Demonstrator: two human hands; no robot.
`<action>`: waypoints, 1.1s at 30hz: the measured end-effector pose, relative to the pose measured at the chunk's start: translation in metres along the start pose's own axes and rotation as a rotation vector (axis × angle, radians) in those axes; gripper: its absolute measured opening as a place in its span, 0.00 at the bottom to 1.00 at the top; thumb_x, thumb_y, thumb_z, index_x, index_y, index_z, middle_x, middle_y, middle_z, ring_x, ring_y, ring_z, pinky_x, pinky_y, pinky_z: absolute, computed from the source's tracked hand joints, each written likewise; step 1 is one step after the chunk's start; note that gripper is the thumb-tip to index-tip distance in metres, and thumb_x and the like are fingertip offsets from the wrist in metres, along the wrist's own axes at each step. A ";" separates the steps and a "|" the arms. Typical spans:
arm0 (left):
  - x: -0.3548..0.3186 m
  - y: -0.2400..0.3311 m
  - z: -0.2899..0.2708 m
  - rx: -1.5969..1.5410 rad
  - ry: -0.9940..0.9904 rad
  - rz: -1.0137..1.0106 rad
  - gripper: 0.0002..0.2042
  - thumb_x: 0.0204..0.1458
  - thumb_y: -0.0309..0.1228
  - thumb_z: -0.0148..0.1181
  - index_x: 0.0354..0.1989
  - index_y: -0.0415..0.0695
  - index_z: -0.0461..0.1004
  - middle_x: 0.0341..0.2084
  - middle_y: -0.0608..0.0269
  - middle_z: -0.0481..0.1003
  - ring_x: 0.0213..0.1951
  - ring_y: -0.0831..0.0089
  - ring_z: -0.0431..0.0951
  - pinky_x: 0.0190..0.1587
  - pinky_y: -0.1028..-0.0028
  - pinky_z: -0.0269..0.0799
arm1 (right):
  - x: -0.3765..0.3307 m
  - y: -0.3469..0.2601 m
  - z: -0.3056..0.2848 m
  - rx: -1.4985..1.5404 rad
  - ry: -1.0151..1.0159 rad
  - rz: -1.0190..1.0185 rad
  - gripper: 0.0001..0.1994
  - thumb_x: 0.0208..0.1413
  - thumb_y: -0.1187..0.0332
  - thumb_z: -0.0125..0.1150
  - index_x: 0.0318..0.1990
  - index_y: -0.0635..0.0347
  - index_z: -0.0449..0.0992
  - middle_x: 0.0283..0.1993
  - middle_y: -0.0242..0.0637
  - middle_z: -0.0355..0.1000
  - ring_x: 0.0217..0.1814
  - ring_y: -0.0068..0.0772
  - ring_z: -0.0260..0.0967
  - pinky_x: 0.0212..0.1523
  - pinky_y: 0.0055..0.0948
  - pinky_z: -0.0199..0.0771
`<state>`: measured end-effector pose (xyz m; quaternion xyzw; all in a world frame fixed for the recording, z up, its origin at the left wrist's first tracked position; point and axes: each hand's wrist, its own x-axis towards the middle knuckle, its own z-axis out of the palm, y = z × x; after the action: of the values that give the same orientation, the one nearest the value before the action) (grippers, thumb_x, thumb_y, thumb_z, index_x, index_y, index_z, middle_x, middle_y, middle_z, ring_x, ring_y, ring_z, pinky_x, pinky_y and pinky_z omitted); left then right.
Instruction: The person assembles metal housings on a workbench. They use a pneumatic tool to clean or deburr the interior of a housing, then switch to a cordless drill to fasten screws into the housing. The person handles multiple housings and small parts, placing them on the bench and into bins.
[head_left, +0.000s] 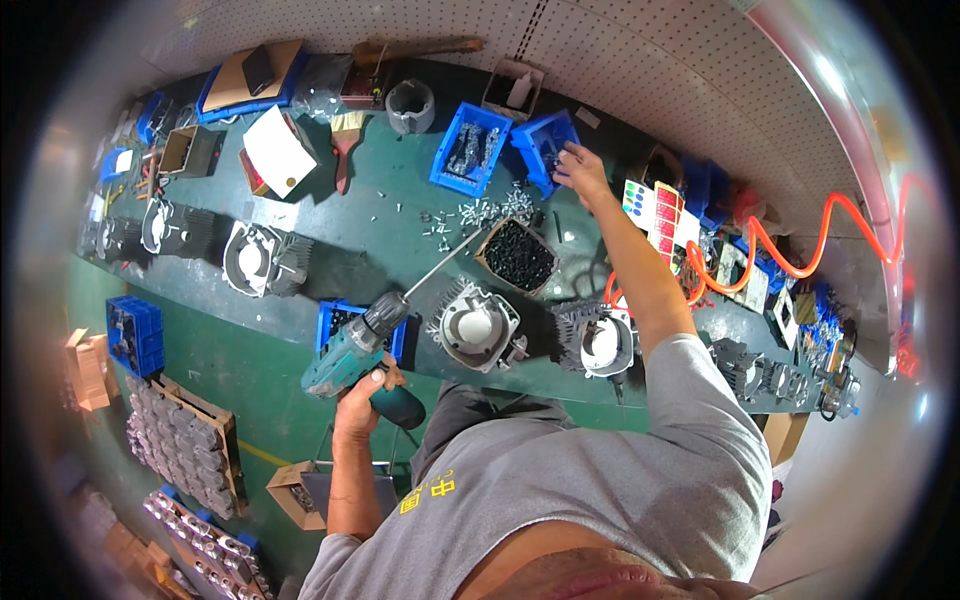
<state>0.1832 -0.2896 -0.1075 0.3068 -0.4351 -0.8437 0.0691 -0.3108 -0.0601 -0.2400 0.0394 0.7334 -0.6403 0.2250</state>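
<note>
My left hand [362, 405] is wrapped round the grip of a teal and black cordless drill [350, 350]. Its long thin bit points up and right toward a heap of silver screws [495, 208] on the green bench. My right hand [583, 172] reaches to the back, its fingers curled over the right rim of a blue plastic bin [540, 150], which looks tilted. Part of the bin's inside is hidden by the fingers. Between the hands lie an open box of black screws [517, 256] and a finned metal cylinder casting [473, 327] with a pale round centre.
A second blue bin [470, 150] holds metal parts. More finned castings [262, 260] line the front edge, another [600, 340] below my right forearm. A brush [345, 150] lies farther left. An orange coiled air hose [800, 255] hangs at right. A blue crate [135, 335] stands at lower left.
</note>
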 end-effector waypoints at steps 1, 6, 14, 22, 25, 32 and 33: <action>0.000 -0.001 -0.002 0.006 -0.004 0.000 0.22 0.48 0.40 0.69 0.44 0.36 0.75 0.25 0.61 0.73 0.30 0.68 0.74 0.43 0.63 0.75 | 0.002 -0.002 -0.001 -0.120 0.004 -0.032 0.21 0.65 0.70 0.61 0.62 0.72 0.71 0.59 0.50 0.75 0.57 0.40 0.77 0.47 0.40 0.86; -0.003 -0.002 -0.003 0.005 0.008 -0.014 0.22 0.47 0.40 0.70 0.44 0.37 0.76 0.25 0.61 0.73 0.30 0.68 0.75 0.43 0.63 0.76 | 0.005 -0.020 -0.002 -0.793 0.358 -0.389 0.20 0.60 0.63 0.66 0.56 0.63 0.76 0.56 0.55 0.76 0.60 0.50 0.75 0.54 0.45 0.81; -0.005 0.001 0.000 -0.013 0.019 -0.003 0.19 0.49 0.38 0.69 0.44 0.37 0.76 0.25 0.62 0.73 0.30 0.69 0.74 0.43 0.63 0.75 | 0.024 -0.003 -0.023 -1.146 0.262 -0.147 0.18 0.59 0.58 0.63 0.55 0.54 0.78 0.56 0.53 0.78 0.59 0.58 0.75 0.60 0.52 0.76; 0.001 -0.001 -0.004 -0.039 0.020 0.009 0.19 0.50 0.37 0.69 0.45 0.37 0.77 0.25 0.62 0.74 0.30 0.69 0.75 0.43 0.64 0.75 | 0.003 0.001 -0.038 -1.360 0.519 -0.501 0.20 0.55 0.57 0.68 0.52 0.57 0.79 0.54 0.49 0.74 0.56 0.58 0.70 0.57 0.49 0.75; 0.001 0.002 -0.003 -0.048 0.018 0.008 0.19 0.49 0.38 0.70 0.45 0.37 0.77 0.25 0.62 0.74 0.30 0.69 0.75 0.43 0.64 0.75 | -0.010 -0.020 0.009 -1.216 0.525 -0.784 0.16 0.53 0.60 0.69 0.47 0.56 0.81 0.49 0.45 0.76 0.53 0.53 0.71 0.54 0.49 0.75; 0.001 -0.002 -0.010 -0.082 0.052 -0.016 0.19 0.49 0.37 0.70 0.44 0.37 0.77 0.25 0.61 0.74 0.31 0.68 0.75 0.44 0.64 0.76 | -0.017 -0.044 0.141 -1.606 -0.313 -0.821 0.08 0.54 0.69 0.63 0.40 0.50 0.86 0.43 0.35 0.80 0.55 0.42 0.72 0.56 0.48 0.60; 0.001 -0.003 -0.012 -0.095 0.057 -0.023 0.19 0.49 0.37 0.70 0.44 0.37 0.77 0.25 0.61 0.74 0.31 0.68 0.75 0.45 0.64 0.76 | -0.014 -0.044 0.155 -1.687 -0.369 -0.755 0.09 0.55 0.69 0.63 0.40 0.50 0.87 0.44 0.35 0.81 0.56 0.41 0.72 0.56 0.49 0.59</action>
<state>0.1895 -0.2964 -0.1151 0.3322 -0.3889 -0.8549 0.0865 -0.2698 -0.2131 -0.2066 -0.4788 0.8719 0.0754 0.0695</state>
